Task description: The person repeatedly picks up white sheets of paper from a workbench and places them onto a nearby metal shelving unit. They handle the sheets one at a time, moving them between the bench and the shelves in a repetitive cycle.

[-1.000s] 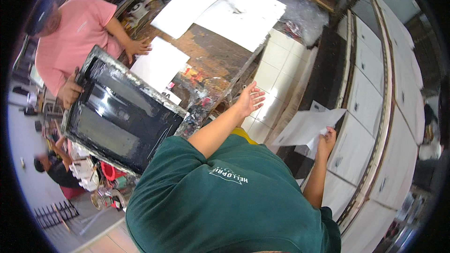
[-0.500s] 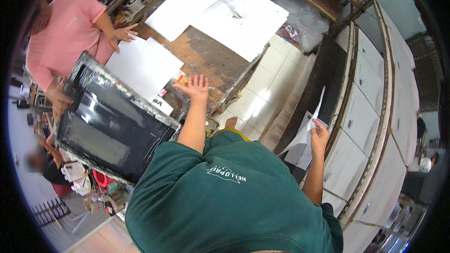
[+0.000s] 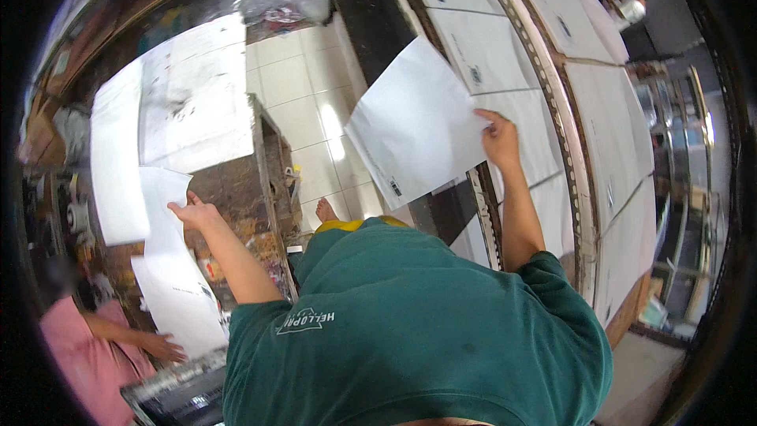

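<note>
My right hand pinches the right corner of a white sheet, which is held out over the floor and the edge of the rack. Small dark print shows near the sheet's lower corner. My left hand grips the edge of a second white sheet, bent upward from the worktable. That sheet's near end lies beside the hand of a person in pink. Part of a framed printing screen shows at the lower left.
Large white boards cover the table's far part. On my right, rack shelves with metal rails hold several printed white sheets. A dark plank runs along the rack. White floor tiles lie between table and rack, with my bare foot there.
My view has turned right. My left hand, open and empty before, now grips a sheet from the table. The right hand's sheet has swung out flat. The screen sits lower in view.
</note>
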`<state>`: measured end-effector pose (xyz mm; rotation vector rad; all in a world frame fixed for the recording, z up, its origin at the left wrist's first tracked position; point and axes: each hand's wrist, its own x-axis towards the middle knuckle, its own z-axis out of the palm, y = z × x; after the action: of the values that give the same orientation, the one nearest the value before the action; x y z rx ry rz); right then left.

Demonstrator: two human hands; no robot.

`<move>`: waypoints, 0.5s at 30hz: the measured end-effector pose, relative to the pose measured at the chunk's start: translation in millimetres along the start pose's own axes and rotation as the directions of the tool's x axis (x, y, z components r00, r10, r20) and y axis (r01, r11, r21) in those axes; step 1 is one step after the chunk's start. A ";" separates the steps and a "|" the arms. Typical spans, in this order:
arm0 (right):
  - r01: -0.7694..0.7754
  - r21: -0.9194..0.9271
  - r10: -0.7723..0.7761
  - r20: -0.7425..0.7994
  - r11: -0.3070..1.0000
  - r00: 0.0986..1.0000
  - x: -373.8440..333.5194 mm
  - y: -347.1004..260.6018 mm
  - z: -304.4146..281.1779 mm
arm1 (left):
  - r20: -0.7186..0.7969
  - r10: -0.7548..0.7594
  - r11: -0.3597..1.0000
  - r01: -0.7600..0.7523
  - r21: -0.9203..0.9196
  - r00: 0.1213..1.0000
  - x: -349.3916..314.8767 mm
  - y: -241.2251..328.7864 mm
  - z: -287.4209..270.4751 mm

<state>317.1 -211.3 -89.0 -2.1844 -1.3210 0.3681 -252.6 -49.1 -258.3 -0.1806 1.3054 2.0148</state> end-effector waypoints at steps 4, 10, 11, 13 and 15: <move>-0.072 -0.216 -0.011 -0.359 0.974 0.933 15.1 112.3 -51.9 | 0.158 0.184 0.970 -0.206 0.132 0.970 -119.3 -4.6 50.7; -0.484 -0.426 0.175 -0.585 0.765 0.792 -7.6 303.1 -107.2 | 0.411 0.055 0.974 -0.140 0.179 0.910 -160.0 -42.3 65.5; -0.516 -0.430 0.201 -0.591 0.740 0.781 -9.4 327.7 -111.4 | 0.421 0.026 0.968 -0.129 0.217 0.907 -169.3 -43.2 70.4; -0.534 -0.439 0.230 -0.576 0.723 0.785 2.1 368.8 -122.7 | 0.454 -0.033 0.957 -0.102 0.271 0.890 -178.2 -46.3 67.5; -0.541 -0.471 0.223 -0.575 0.697 0.787 18.9 388.7 -124.9 | 0.491 -0.069 0.940 -0.108 0.323 0.868 -190.0 -50.1 65.5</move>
<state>669.8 -374.8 -215.0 -2.8586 -0.7156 -0.5334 -65.1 -75.5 -174.3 0.4907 1.2837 1.6553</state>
